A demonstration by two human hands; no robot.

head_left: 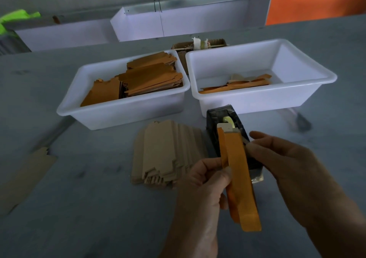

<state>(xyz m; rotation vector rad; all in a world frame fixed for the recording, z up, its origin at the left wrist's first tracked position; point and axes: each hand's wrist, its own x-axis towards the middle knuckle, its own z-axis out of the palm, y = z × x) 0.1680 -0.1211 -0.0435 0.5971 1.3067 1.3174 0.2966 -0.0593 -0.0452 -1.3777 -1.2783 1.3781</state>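
My left hand [200,190] grips a long orange folded cardboard sleeve [239,174] around its middle, holding it lengthwise away from me. My right hand [291,170] is beside the sleeve's right edge, thumb and fingertips pinching at it near the black tape dispenser [221,119], which stands just behind the sleeve. What the right fingers hold is too small to tell. A fanned stack of flat brown cardboard blanks [164,152] lies on the grey table to the left of my hands.
Two white plastic bins stand behind: the left bin [122,115] is full of orange cardboard pieces, the right bin [257,103] holds a few. A loose brown blank [23,176] lies at far left. White trays line the back wall.
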